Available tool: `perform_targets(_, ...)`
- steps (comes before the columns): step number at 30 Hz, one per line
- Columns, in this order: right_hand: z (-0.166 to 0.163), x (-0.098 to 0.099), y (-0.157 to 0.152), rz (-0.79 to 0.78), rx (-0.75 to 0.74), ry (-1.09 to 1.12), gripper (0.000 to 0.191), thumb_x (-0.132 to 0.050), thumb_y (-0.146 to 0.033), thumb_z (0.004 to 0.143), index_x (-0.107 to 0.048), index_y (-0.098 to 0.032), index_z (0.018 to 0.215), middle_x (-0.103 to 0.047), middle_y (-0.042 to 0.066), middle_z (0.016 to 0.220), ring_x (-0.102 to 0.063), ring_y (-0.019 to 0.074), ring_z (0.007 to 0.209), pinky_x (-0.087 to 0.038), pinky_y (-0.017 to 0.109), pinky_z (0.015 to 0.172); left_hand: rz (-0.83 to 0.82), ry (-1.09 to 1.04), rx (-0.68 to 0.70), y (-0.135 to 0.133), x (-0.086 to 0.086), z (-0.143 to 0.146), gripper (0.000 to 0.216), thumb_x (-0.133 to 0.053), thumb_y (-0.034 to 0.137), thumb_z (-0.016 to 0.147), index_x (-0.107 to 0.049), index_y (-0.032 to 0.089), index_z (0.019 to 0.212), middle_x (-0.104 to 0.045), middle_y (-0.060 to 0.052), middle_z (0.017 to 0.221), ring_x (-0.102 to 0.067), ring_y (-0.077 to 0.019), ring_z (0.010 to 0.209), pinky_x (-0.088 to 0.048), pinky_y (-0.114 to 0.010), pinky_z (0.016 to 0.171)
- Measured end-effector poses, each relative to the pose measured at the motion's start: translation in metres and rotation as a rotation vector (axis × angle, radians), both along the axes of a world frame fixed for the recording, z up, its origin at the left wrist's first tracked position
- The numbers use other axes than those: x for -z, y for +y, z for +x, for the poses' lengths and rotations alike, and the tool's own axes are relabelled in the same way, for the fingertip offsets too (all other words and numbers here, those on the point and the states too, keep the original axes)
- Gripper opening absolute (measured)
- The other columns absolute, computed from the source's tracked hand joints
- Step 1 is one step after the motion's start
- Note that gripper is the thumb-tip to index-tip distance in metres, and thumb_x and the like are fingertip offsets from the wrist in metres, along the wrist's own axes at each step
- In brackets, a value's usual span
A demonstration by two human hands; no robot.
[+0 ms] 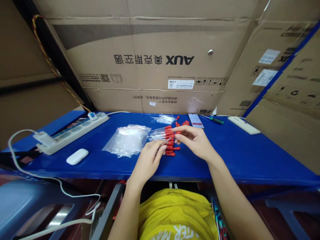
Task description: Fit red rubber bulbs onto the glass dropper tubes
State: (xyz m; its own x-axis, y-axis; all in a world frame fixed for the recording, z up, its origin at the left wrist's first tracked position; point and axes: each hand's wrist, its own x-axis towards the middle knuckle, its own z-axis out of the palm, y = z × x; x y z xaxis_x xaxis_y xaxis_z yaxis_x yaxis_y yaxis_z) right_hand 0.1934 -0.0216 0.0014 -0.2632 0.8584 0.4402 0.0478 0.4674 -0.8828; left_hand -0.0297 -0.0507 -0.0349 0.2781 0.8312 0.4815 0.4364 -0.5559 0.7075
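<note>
My left hand [150, 156] pinches a thin clear dropper tube [168, 140] between thumb and fingers. Its other end points at my right hand [196, 141], whose fingertips are closed on a red rubber dropper bulb [178, 132]. Whether tube and bulb touch is too small to tell. Under and beyond the hands lies a row of droppers with red bulbs [157, 134], their clear tubes pointing left. Loose red bulbs [185, 123] lie past my right fingers. Farther back is a heap of bare clear tubes [164, 119]. My hands partly cover the row.
Clear plastic bags [127, 140] lie left of the droppers. A white earbud case [77, 156] and power strip [75, 131] are farther left. A phone [196, 121], green-handled screwdriver [216, 120] and white power bank [243, 125] lie behind, before a cardboard wall [150, 40].
</note>
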Motion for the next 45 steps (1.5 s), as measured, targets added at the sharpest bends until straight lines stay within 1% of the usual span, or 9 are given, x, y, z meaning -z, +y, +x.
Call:
perform_targets(3,-0.007,0.002,0.002,-0.047,-0.009,0.082,0.035,-0.079,-0.048,0.094,-0.079,-0.02,0.115,-0.077,0.001,0.078,-0.073,0.0151,0.068,-0.063,0.029,0.067,0.024,0.033,0.0,-0.009,0.003,0.004,0.023,-0.053,0.031,0.11,-0.073,0.025,0.102,-0.077,-0.006,0.092,-0.067,-0.0247,0.088,-0.045,-0.034,0.089)
perform_targets(7,-0.015,0.005,0.006,-0.114,0.023,0.161,0.038,-0.085,-0.055,0.086,-0.077,-0.018,0.092,-0.07,-0.001,0.065,-0.065,0.0127,0.056,-0.056,0.025,0.056,-0.065,-0.027,0.001,-0.019,0.001,0.009,0.029,-0.047,0.035,0.112,-0.072,0.025,0.1,-0.074,-0.005,0.088,-0.064,-0.0225,0.078,-0.042,-0.032,0.076)
perform_targets(10,-0.021,0.007,0.007,-0.186,0.023,0.233,0.042,-0.087,-0.057,0.083,-0.076,-0.019,0.097,-0.068,-0.003,0.064,-0.06,0.0107,0.052,-0.051,0.023,0.052,-0.146,-0.106,0.022,-0.024,0.0,0.017,0.033,-0.043,0.037,0.113,-0.07,0.023,0.101,-0.068,-0.003,0.078,-0.06,-0.0195,0.069,-0.038,-0.03,0.069)
perform_targets(16,-0.028,0.008,0.005,-0.272,-0.004,0.273,0.046,-0.087,-0.061,0.079,-0.076,-0.019,0.092,-0.062,-0.004,0.061,-0.052,0.0097,0.05,-0.042,0.022,0.048,-0.291,-0.247,0.148,-0.027,0.004,0.038,0.026,-0.042,0.041,0.114,-0.06,0.023,0.12,-0.059,0.004,0.069,-0.059,-0.0166,0.065,-0.044,-0.029,0.073)
perform_targets(19,-0.031,0.006,0.002,-0.256,-0.004,0.234,0.047,-0.084,-0.064,0.082,-0.077,-0.018,0.091,-0.056,-0.006,0.057,-0.048,0.0096,0.051,-0.038,0.022,0.048,-0.392,-0.353,0.225,-0.025,0.007,0.043,0.029,-0.042,0.048,0.113,-0.056,0.023,0.107,-0.061,0.004,0.068,-0.061,-0.0158,0.064,-0.047,-0.029,0.073)
perform_targets(25,-0.032,0.007,0.002,-0.205,0.012,0.161,0.051,-0.075,-0.07,0.088,-0.077,-0.019,0.09,-0.051,-0.006,0.059,-0.044,0.0101,0.053,-0.04,0.024,0.051,-0.516,-0.54,0.231,-0.017,0.007,0.038,0.04,-0.054,0.057,0.107,-0.058,0.02,0.093,-0.054,0.005,0.061,-0.057,-0.0139,0.056,-0.047,-0.027,0.065)
perform_targets(31,-0.029,0.011,0.005,-0.211,0.019,0.166,0.046,-0.082,-0.064,0.083,-0.079,-0.018,0.089,-0.056,-0.005,0.058,-0.046,0.0103,0.051,-0.037,0.024,0.049,-0.538,-0.576,0.234,-0.015,0.008,0.036,0.05,-0.057,0.067,0.103,-0.054,0.02,0.085,-0.032,0.009,0.059,-0.03,-0.0087,0.048,-0.028,-0.022,0.048)
perform_targets(35,-0.031,0.013,0.004,-0.243,0.01,0.185,0.043,-0.085,-0.06,0.081,-0.078,-0.018,0.081,-0.059,-0.004,0.056,-0.049,0.01,0.05,-0.041,0.024,0.05,-0.52,-0.593,0.209,-0.015,0.01,0.039,0.053,-0.059,0.068,0.101,-0.051,0.02,0.08,-0.031,0.007,0.064,-0.025,-0.0086,0.054,-0.022,-0.022,0.05)
perform_targets(45,-0.039,0.013,0.002,-0.267,0.042,0.218,0.05,-0.09,-0.064,0.073,-0.07,-0.018,0.069,-0.061,-0.003,0.055,-0.054,0.0108,0.049,-0.046,0.024,0.048,-0.502,-0.619,0.15,-0.015,0.011,0.038,0.054,-0.061,0.07,0.1,-0.05,0.02,0.082,-0.03,0.007,0.067,-0.025,-0.0097,0.058,-0.022,-0.025,0.053)
